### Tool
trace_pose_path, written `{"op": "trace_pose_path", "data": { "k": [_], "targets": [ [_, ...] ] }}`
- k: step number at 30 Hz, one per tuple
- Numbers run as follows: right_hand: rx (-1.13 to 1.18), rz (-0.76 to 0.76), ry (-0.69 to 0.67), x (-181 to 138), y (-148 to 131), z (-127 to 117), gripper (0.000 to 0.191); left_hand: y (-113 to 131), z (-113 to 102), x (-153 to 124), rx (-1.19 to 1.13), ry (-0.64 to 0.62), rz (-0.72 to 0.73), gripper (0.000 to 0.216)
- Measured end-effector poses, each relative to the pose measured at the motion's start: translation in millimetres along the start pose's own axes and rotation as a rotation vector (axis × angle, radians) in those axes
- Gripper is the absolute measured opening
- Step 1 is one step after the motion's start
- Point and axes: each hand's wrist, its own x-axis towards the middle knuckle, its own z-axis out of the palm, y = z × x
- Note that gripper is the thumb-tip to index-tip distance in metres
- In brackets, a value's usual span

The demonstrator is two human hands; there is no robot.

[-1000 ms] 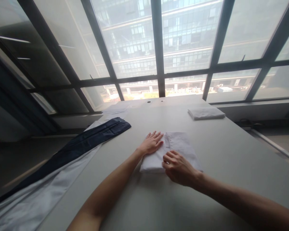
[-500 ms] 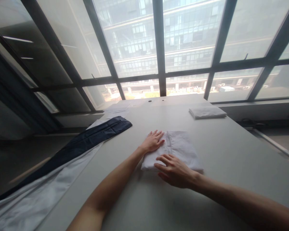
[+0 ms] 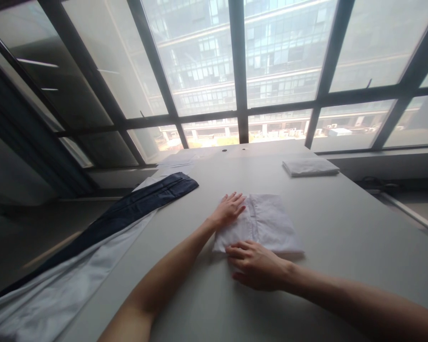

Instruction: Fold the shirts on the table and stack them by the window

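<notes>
A white shirt (image 3: 276, 223), folded into a flat rectangle with a seam or placket down its middle, lies on the white table (image 3: 199, 289) in front of me. On its left part my left hand (image 3: 230, 209) rests flat, fingers stretched and a little apart. My right hand (image 3: 255, 263) is at the shirt's near edge, palm down. Its fingers are slightly bent and touch or hover over the cloth along that edge; the thumb side is lower and partly hidden. Neither hand seems to grip the fabric.
Dark navy trousers (image 3: 153, 197) and white cloth (image 3: 89, 270) hang over the table's left edge. Another folded white cloth (image 3: 310, 166) lies at the back right. Thin pale sheets (image 3: 174, 161) sit at the back left. Large windows (image 3: 278, 57) stand behind the table.
My right hand has moved a little toward me, from over the shirt's lower part to its near edge. My left hand stays flat on the shirt. The view has shifted slightly.
</notes>
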Motion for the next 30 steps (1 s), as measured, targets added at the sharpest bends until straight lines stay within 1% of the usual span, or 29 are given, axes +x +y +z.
{"op": "trace_pose_path", "data": {
  "k": [2, 4, 8, 12, 14, 16, 18, 19, 20, 21, 23, 25, 27, 28, 30],
  "targets": [
    [0.020, -0.018, 0.008, 0, 1, 0, 0.018, 6, -5, -14, 0.001, 0.062, 0.006, 0.051],
    [0.035, -0.030, 0.015, 0, 2, 0, 0.016, 8, -4, -32, 0.006, 0.098, 0.012, 0.052],
    [0.044, 0.000, -0.004, 0, 0, 2, 0.015, 4, 10, -63, 0.006, 0.045, -0.033, 0.056],
    [0.078, 0.015, -0.021, 1, -4, -2, 0.015, 0, 20, -70, 0.000, 0.027, -0.064, 0.057],
    [0.133, 0.065, 0.028, 2, -1, -6, 0.017, 1, 20, -69, 0.002, 0.021, -0.062, 0.057],
    [0.162, 0.155, 0.145, 4, 6, -11, 0.020, 3, 18, -69, 0.007, 0.007, -0.054, 0.058],
    [0.133, 0.248, 0.263, 5, 16, -14, 0.025, 3, 18, -69, 0.009, -0.010, -0.038, 0.058],
    [0.104, 0.277, 0.288, 6, 22, -15, 0.027, 2, 18, -68, 0.004, -0.019, -0.026, 0.058],
    [0.074, 0.294, 0.282, 5, 27, -15, 0.028, 0, 17, -66, -0.004, -0.021, -0.017, 0.058],
    [0.049, 0.297, 0.247, 4, 31, -14, 0.026, -4, 16, -63, -0.016, -0.014, -0.015, 0.056],
    [0.015, 0.279, 0.147, 1, 37, -11, 0.018, -17, 12, -54, -0.048, 0.040, -0.051, 0.054],
    [-0.008, 0.266, 0.076, -1, 38, -6, 0.011, -36, 5, -39, -0.101, 0.133, -0.140, 0.053],
    [-0.027, 0.268, 0.056, -3, 37, -3, 0.009, -57, -4, -21, -0.187, 0.204, -0.250, 0.049],
    [-0.036, 0.270, 0.059, -3, 36, -2, 0.009, -67, -9, -13, -0.238, 0.208, -0.300, 0.044],
    [-0.046, 0.267, 0.065, -3, 35, -1, 0.010, -83, -16, 3, -0.305, 0.160, -0.319, 0.035]
  ]
}}
